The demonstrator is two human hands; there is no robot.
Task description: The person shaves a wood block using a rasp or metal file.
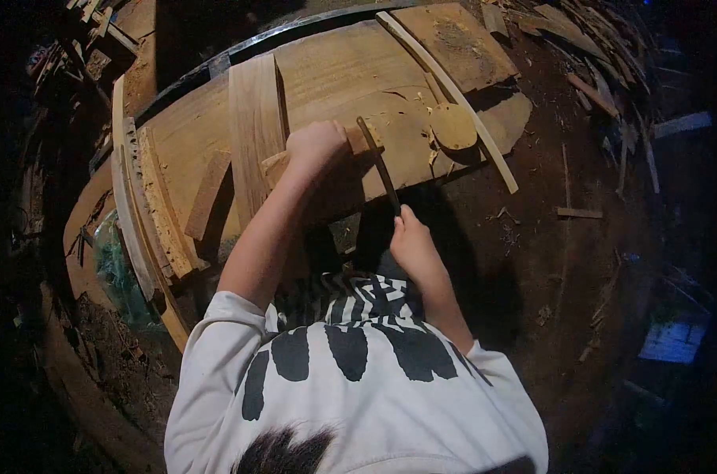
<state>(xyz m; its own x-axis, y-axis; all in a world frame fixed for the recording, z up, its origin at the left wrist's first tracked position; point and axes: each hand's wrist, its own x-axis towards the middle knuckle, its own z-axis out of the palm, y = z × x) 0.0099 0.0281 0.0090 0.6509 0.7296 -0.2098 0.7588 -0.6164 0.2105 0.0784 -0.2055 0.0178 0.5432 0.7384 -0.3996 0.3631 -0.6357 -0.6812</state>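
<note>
My left hand [317, 147] is closed over a small wooden block [364, 141] lying on the wooden workbench [335, 67]. In my right hand [415, 245] is the near end of a long, thin dark tool [381, 167], perhaps a file. The tool's far part lies across the block's right end. Under my left forearm a wide pale plank [252, 103] runs along the bench, partly covered. A round wooden disc [453, 126] with a handle-like strip sits to the right of the block, shavings around it.
A long thin strip [473, 118] crosses the bench's right side and overhangs its near edge. A short reddish block [208, 195] and several long boards [162, 205] are on the left. Scrap wood [603, 63] is piled at the far right on the dirt floor.
</note>
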